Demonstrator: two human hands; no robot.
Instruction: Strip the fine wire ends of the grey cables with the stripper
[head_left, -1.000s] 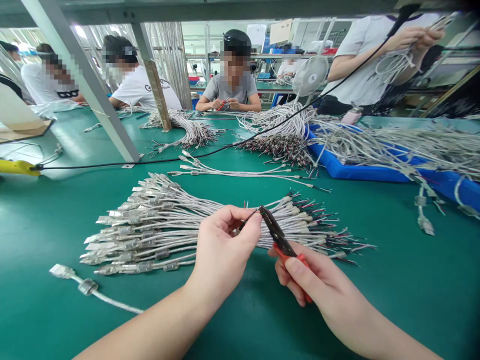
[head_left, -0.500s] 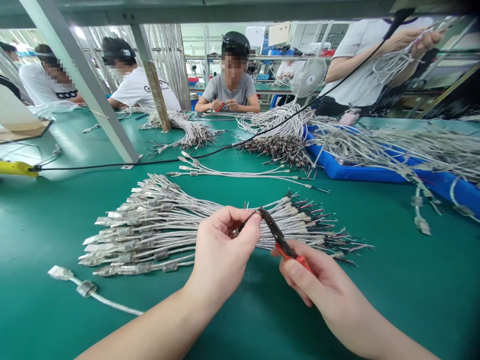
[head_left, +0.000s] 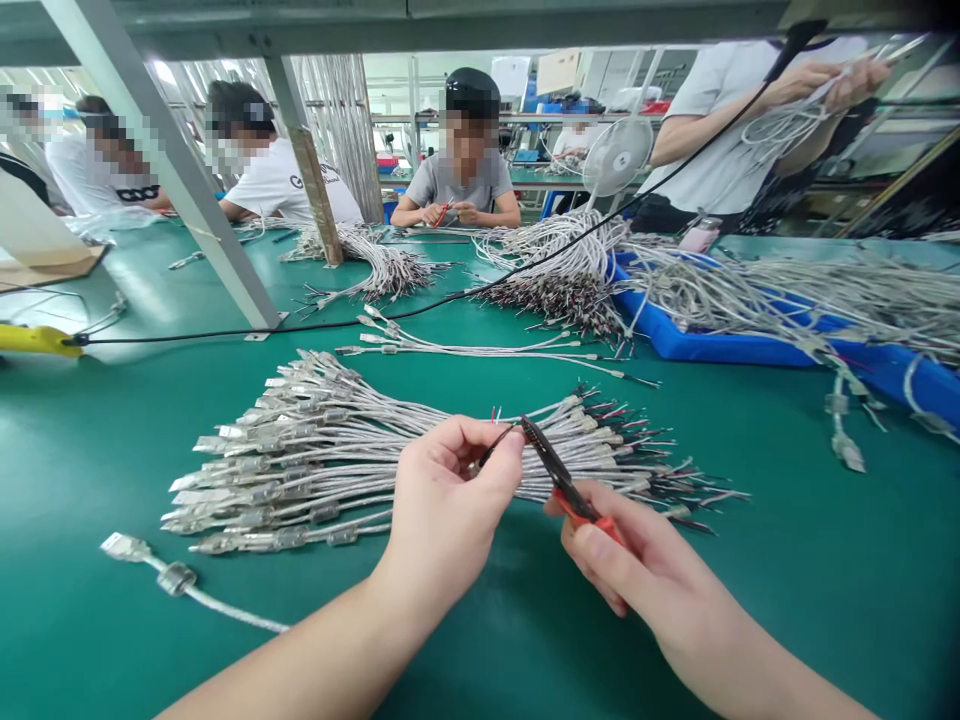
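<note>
My left hand (head_left: 446, 495) is closed, pinching a thin black wire (head_left: 496, 443) between thumb and forefinger. In my right hand (head_left: 637, 560) is a wire stripper (head_left: 556, 468) with red handles and dark jaws. Its jaw tip meets the wire's end just beyond my left fingertips. A white USB cable (head_left: 234, 608) with a clear plug and a bead-like lump runs under my left forearm; whether it joins the pinched wire is hidden. Behind my hands lies a broad pile of USB cables (head_left: 322, 440), plugs to the left and bare wire ends to the right.
A few loose cables (head_left: 480, 348) lie beyond the pile. Further back are cable bundles (head_left: 562, 260) and blue trays (head_left: 697, 345) heaped with cables. A black cord (head_left: 360, 322) crosses the green table from a yellow tool (head_left: 37, 340). A metal post (head_left: 172, 170) rises at left. Several co-workers sit or stand beyond.
The view has shifted very slightly. Both hands keep nearly the same pose, with the stripper still at the wire's end.
</note>
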